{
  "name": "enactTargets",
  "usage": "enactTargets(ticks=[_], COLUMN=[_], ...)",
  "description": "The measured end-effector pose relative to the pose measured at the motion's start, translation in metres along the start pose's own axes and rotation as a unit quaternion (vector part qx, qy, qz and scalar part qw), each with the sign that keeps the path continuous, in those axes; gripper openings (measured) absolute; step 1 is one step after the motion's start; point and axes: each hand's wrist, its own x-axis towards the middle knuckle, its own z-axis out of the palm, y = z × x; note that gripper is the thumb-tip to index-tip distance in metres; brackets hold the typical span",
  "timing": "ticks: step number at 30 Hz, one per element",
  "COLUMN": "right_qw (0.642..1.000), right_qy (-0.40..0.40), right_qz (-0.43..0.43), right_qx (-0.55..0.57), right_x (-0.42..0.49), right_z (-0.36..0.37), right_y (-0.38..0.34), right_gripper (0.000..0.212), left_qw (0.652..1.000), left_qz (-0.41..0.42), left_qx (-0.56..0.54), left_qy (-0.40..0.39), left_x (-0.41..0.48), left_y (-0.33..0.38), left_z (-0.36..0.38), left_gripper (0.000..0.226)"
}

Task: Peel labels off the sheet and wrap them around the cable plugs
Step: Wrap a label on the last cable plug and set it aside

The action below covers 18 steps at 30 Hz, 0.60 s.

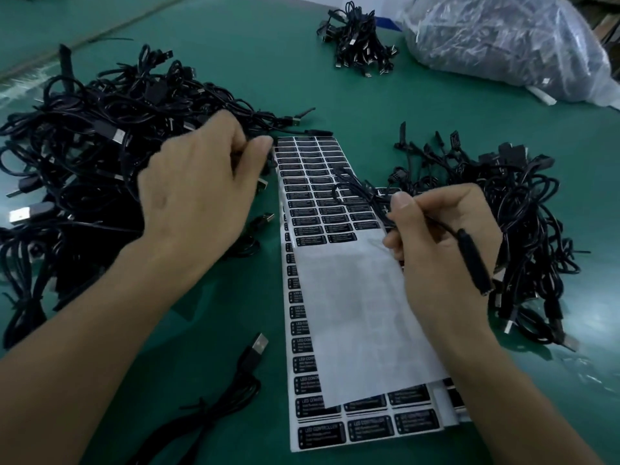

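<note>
The right hand (443,250) pinches a thin black cable (362,193) between thumb and curled fingers. The cable's long black plug (474,263) lies across the back of the fingers, its long axis slanting from upper left to lower right, free end toward the right pile (523,209).

The sheet (318,427) lies on the green table (235,78) between the hands, its long axis running away from the person. Its black labels (312,229) sit in 3 columns, each headed "LED CONTROLLER" in white; the smaller lines are unreadable. A blank white backing (362,313) covers its middle.

The left hand (198,193) reaches into the edge of the left pile (84,146), fingers curled and blurred; whether it holds anything cannot be told. 1 USB cable (251,354) lies near the left forearm. A bundle (359,38) and a bag (503,38) sit far off.
</note>
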Motion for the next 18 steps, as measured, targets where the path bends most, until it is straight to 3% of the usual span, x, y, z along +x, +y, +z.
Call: enactTargets(ticks=[4,10,14,18], right_qw=[0.995,0.975,0.973,0.968], right_qy=[0.0,-0.09,-0.135,-0.173], right_qz=[0.048,0.109,0.102,0.086], right_qx=[0.089,0.172,0.159,0.158], right_x=[0.004,0.005,0.004,0.001], right_z=[-0.002,-0.004,-0.003,0.0], right_y=[-0.005,-0.003,-0.003,-0.006], right_gripper=[0.018,0.017,0.026,0.024], left_qw=[0.99,0.957,0.967,0.985], left_qz=[0.058,0.172,0.16,0.163], left_qx=[0.123,0.219,0.18,0.024], left_qy=[0.023,-0.079,-0.085,-0.05], left_x=[0.005,-0.003,-0.01,-0.01], left_y=[-0.013,-0.013,-0.007,0.015], left_z=[0.003,0.012,0.007,-0.005], left_gripper=[0.016,0.015,0.048,0.052])
